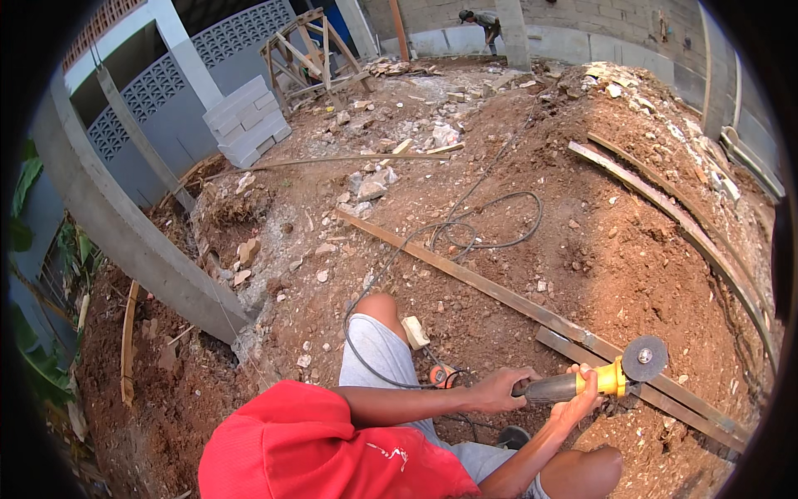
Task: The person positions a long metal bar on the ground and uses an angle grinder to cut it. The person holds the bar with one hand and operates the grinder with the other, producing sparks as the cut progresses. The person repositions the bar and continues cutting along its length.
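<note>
Both hands are closed on a yellow and dark grey angle grinder [611, 379]. My left hand [501, 390] wraps round its rear end, where the body is dark. My right hand [580, 402] grips from below, close behind the yellow head. A round dark cutting disc [645, 358] sits on the head, facing up. Beneath and beyond the grinder lies a long wooden beam [490, 289]. A shorter timber [565, 345] runs alongside it. Whether the disc touches the wood, I cannot tell. An orange tape measure [443, 376] rests on the soil by my leg.
A black cable [539, 218] loops over the soil and across my left leg. Concrete columns [141, 216] stand at left. Grey blocks [247, 125] are stacked near a wooden trestle [312, 54]. Long planks [665, 204] lie at right. Another person [482, 27] bends far off.
</note>
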`<move>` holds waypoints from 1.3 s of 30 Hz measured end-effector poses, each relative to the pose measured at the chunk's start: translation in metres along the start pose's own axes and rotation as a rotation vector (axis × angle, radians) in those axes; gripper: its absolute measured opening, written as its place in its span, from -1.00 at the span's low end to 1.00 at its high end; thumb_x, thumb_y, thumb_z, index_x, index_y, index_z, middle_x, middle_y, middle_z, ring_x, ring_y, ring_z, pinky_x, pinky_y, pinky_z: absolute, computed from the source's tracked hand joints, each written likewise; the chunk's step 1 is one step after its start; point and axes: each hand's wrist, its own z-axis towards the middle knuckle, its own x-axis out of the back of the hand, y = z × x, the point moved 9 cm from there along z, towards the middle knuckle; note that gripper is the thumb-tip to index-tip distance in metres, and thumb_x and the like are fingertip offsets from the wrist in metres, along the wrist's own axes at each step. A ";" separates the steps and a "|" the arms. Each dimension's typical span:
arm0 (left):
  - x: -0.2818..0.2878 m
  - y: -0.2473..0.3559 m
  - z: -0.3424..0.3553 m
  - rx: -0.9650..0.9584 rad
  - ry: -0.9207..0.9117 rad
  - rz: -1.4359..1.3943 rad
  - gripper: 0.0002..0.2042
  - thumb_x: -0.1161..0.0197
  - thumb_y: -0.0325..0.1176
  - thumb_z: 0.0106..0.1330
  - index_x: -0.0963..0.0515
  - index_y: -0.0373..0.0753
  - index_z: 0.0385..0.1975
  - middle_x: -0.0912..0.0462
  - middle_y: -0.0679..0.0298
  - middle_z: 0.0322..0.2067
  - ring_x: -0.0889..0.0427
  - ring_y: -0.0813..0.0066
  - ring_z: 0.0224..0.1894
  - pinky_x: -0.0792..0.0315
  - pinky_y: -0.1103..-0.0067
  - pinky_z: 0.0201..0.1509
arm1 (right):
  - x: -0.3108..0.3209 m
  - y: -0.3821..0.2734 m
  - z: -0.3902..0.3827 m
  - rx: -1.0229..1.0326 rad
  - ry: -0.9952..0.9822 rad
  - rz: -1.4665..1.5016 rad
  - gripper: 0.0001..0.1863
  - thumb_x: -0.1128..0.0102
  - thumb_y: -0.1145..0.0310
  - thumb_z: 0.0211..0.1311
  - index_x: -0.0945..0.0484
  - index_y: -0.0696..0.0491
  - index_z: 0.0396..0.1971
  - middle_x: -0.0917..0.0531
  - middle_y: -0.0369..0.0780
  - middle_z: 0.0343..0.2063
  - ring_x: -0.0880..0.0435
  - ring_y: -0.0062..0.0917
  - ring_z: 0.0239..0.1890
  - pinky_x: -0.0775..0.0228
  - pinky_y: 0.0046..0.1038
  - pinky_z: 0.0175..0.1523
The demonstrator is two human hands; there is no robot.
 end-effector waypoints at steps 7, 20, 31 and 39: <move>-0.001 0.002 0.002 0.009 -0.028 0.044 -0.44 -0.38 -0.36 0.09 -0.54 -0.24 0.19 -0.69 0.01 -0.28 -0.70 0.05 -0.22 -0.56 0.24 -0.05 | 0.004 0.006 0.007 -0.024 -0.051 0.031 -0.69 -0.34 0.49 0.14 -0.50 0.10 -0.11 -0.69 -0.24 -0.36 -0.71 -0.49 -0.32 -0.60 -0.44 -0.11; -0.002 -0.003 0.003 -0.001 -0.036 0.057 -0.46 -0.40 -0.36 0.09 -0.54 -0.24 0.16 -0.68 0.00 -0.29 -0.70 0.04 -0.23 -0.57 0.23 -0.08 | 0.000 0.001 0.001 -0.009 0.012 0.029 -0.84 -0.30 0.52 0.09 -0.60 0.22 -0.31 -0.68 -0.15 -0.39 -0.71 -0.43 -0.35 -0.61 -0.39 -0.16; -0.003 -0.005 0.002 0.011 -0.034 0.048 -0.43 -0.40 -0.37 0.09 -0.54 -0.24 0.20 -0.68 0.05 -0.27 -0.70 0.11 -0.20 -0.57 0.28 -0.05 | 0.001 0.002 0.001 -0.007 0.015 0.010 -0.88 -0.30 0.53 0.06 -0.62 0.19 -0.37 -0.68 -0.17 -0.40 -0.70 -0.44 -0.35 -0.61 -0.38 -0.13; -0.003 -0.003 0.001 0.007 -0.037 0.053 -0.42 -0.39 -0.40 0.10 -0.53 -0.27 0.22 -0.69 0.04 -0.26 -0.70 0.16 -0.21 -0.57 0.30 -0.05 | 0.003 0.003 0.004 -0.008 -0.009 0.015 -0.90 -0.29 0.53 0.10 -0.61 0.18 -0.36 -0.67 -0.18 -0.39 -0.69 -0.45 -0.34 -0.60 -0.38 -0.11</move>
